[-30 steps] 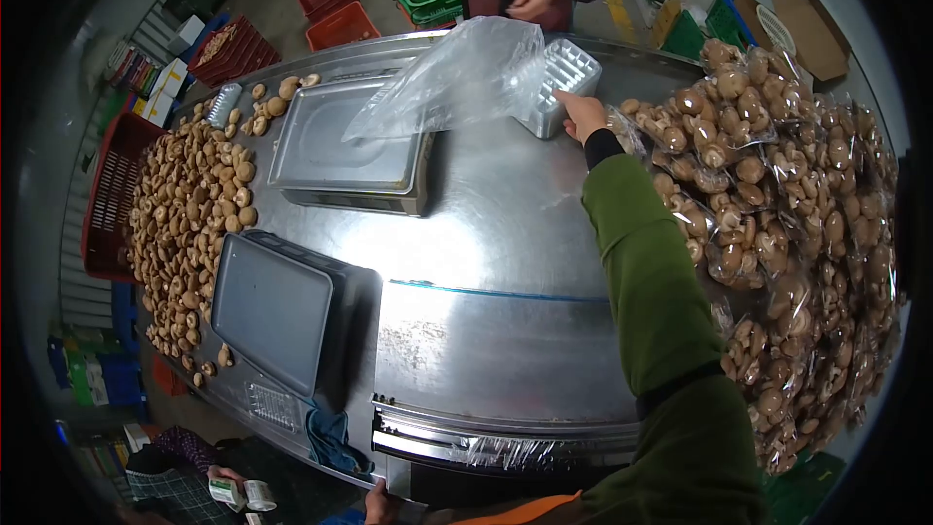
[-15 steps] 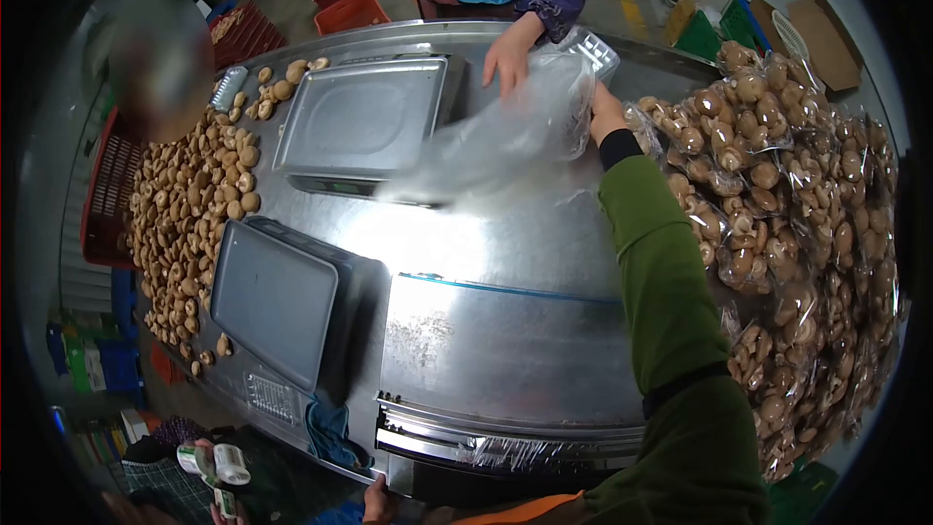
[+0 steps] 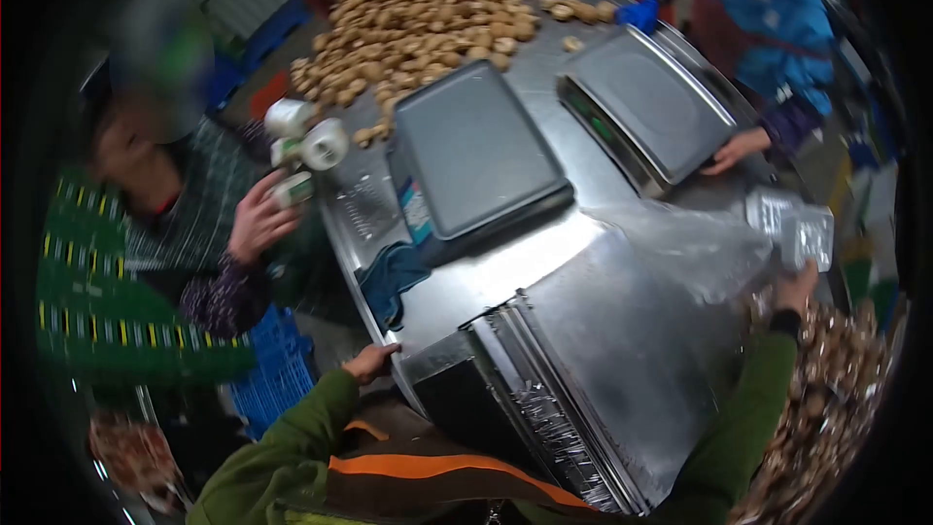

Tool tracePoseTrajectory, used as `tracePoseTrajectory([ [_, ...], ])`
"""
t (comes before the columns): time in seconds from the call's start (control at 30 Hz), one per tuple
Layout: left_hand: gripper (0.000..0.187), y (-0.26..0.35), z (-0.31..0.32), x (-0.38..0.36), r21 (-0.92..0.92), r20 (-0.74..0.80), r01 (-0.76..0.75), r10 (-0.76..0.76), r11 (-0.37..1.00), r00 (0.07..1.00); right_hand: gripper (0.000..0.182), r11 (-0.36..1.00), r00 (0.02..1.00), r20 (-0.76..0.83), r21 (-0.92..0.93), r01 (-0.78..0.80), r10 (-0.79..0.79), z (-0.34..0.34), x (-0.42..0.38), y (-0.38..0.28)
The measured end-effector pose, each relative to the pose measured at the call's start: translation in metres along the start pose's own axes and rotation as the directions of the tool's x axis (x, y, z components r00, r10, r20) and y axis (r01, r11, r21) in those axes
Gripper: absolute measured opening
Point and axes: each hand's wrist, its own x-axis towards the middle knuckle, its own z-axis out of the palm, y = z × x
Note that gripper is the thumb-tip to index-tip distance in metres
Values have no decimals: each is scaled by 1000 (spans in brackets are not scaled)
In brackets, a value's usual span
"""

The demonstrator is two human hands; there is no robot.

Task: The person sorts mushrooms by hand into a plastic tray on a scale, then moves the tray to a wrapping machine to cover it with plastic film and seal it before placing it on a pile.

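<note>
My left hand point(image 3: 371, 363) is closed over the edge of the steel table point(image 3: 413, 384), beside a dark blue cloth point(image 3: 391, 277). On the far right my right hand point(image 3: 797, 289) is closed at the end of a clear plastic bag point(image 3: 685, 245), which trails loosely across the table toward the scales. Its fingertips are right against a clear plastic tray point(image 3: 809, 238); a second clear tray point(image 3: 770, 209) lies behind. Blur hides exactly how the fingers grip. A sealing machine point(image 3: 544, 408) with a long bar and plastic fringe is between my arms.
Two scales, one nearer point(image 3: 481, 151) and one farther point(image 3: 656, 102), stand on the table. Loose mushrooms point(image 3: 428, 19) are heaped behind; bagged mushrooms point(image 3: 826, 408) pile at right. A co-worker's hand point(image 3: 739, 149) touches the far scale. Another person's hand point(image 3: 264, 214) holds label rolls point(image 3: 324, 144).
My view has swung left and tilted. The plastic bag, lifted and blurred before, now lies low over the table. The far co-worker's hand has left the bag area and touches the scale.
</note>
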Motion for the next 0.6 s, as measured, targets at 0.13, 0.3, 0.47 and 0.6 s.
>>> tracePoseTrajectory([
  [0.13, 38, 12, 14, -14, 46, 2, 12, -12, 999, 1000, 51, 325, 808, 163, 857, -401, 566, -49, -4, -43],
  [0.3, 40, 9, 11, -17, 36, -10, -16, 17, 999, 1000, 36, 876, 964, -226, -426, -225, 138, -95, -85, -75],
  [0.47, 44, 7, 13, -6, 57, -8, -16, 16, 998, 1000, 41, 486, 563, -263, 823, -293, 784, -110, -150, -225],
  [0.6, 45, 3, 14, -3, 83, 21, 4, -6, 997, 1000, 46, 422, 581, -187, 855, -301, 792, -108, -216, -298],
])
